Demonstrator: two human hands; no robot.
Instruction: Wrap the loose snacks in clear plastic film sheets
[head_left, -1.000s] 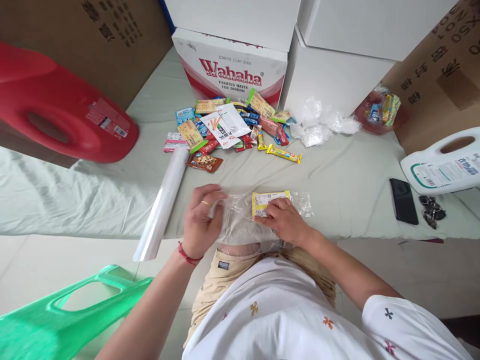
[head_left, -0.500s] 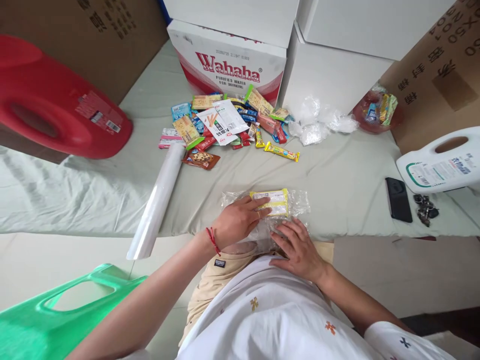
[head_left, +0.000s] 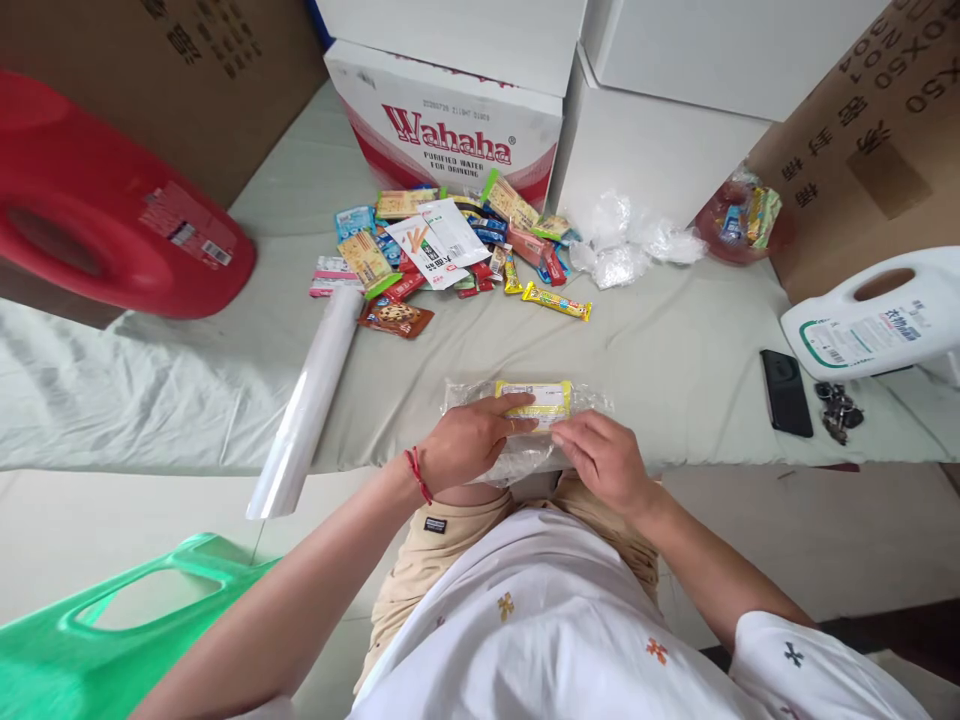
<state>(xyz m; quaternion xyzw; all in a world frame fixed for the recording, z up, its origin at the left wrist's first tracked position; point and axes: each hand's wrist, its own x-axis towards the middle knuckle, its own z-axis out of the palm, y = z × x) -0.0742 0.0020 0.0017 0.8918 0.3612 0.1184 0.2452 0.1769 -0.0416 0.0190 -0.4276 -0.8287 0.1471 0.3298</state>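
A yellow snack packet (head_left: 534, 398) lies on a sheet of clear plastic wrap (head_left: 517, 455) at the near edge of the grey-covered surface (head_left: 675, 350). My left hand (head_left: 469, 445) rests on the wrap, fingers curled against the packet's near side. Just to its right, my right hand (head_left: 604, 460) pinches the wrap beside the packet. Both hands fold the film up around the packet. A roll of clear wrap (head_left: 307, 400) lies to the left of my hands.
A heap of snack packets (head_left: 450, 250) lies in front of a Wahaha carton (head_left: 442, 140). Crumpled wrap (head_left: 630, 245), a red bag of snacks (head_left: 739, 220), a white jug (head_left: 870, 320), a phone (head_left: 785, 392) and keys (head_left: 836, 412) sit right. A red jug (head_left: 105, 220) and green stool (head_left: 112, 620) are left.
My left hand moved from the wrap's left edge onto the packet. My right hand left the packet, dropped to the near edge of the wrap, then rose to pinch it beside the packet.
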